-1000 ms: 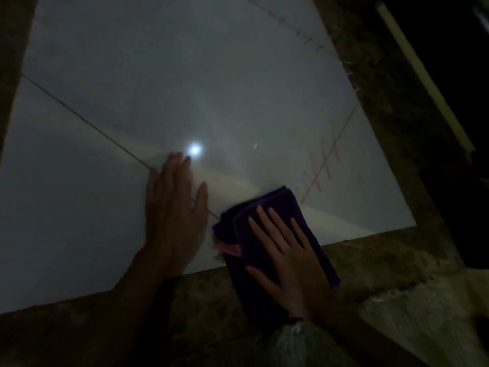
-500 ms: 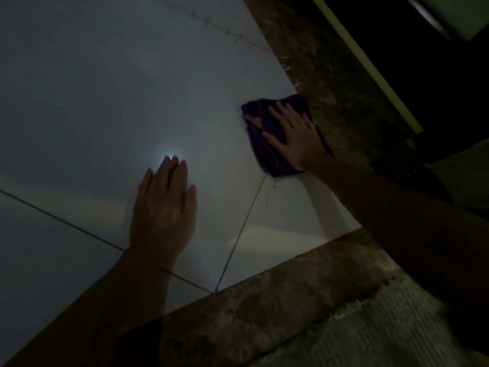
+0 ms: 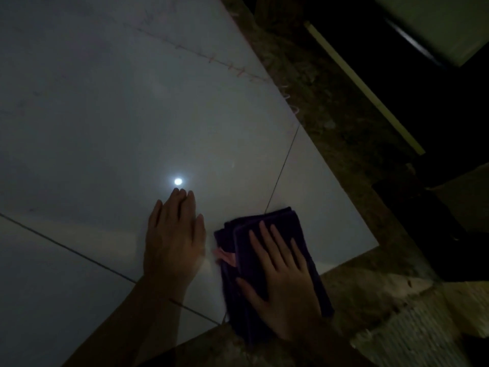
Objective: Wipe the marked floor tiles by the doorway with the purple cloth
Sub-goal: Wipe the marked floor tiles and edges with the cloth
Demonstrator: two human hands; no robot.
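Note:
The scene is dim. A folded purple cloth [image 3: 275,226] with a pink tag lies on the glossy white floor tiles [image 3: 132,115] near their front edge. My right hand [image 3: 280,282] presses flat on the cloth with its fingers spread. Just left of the cloth, my left hand [image 3: 174,239] rests flat on the tile, fingers straight and together. Faint reddish marks [image 3: 225,63] run along a tile joint at the far right; a bright light reflection [image 3: 178,181] shines just beyond my left fingertips.
A dark mottled stone threshold [image 3: 344,123] borders the tiles on the right and front. Beyond it stands a dark door frame with a pale strip [image 3: 362,86]. A ribbed light mat [image 3: 412,337] lies at the lower right.
My right hand has pulled the cloth back from the far right edge of the tiles to the front edge, beside my left hand. The left hand stays flat on the tile.

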